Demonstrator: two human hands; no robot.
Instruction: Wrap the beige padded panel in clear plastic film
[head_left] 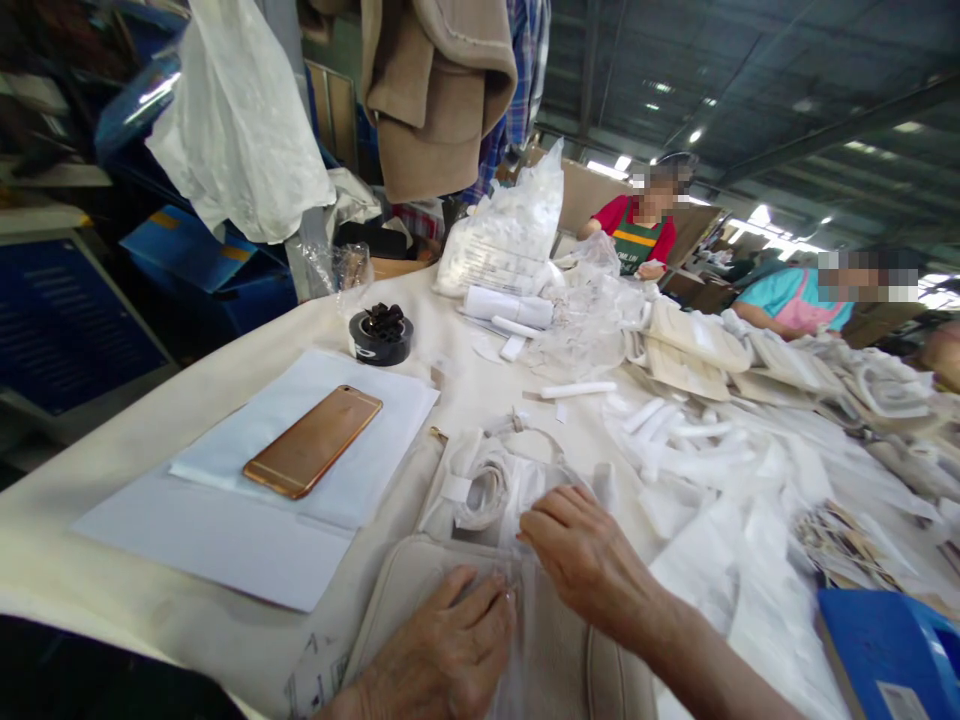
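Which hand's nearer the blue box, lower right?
Right. The right hand is left of the blue box; the left hand is farther left, resting on the beige bag.

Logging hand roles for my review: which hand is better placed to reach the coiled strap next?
Probably the right hand: it is nearer the coiled strap, while the left hand lies farther back, over the beige bag.
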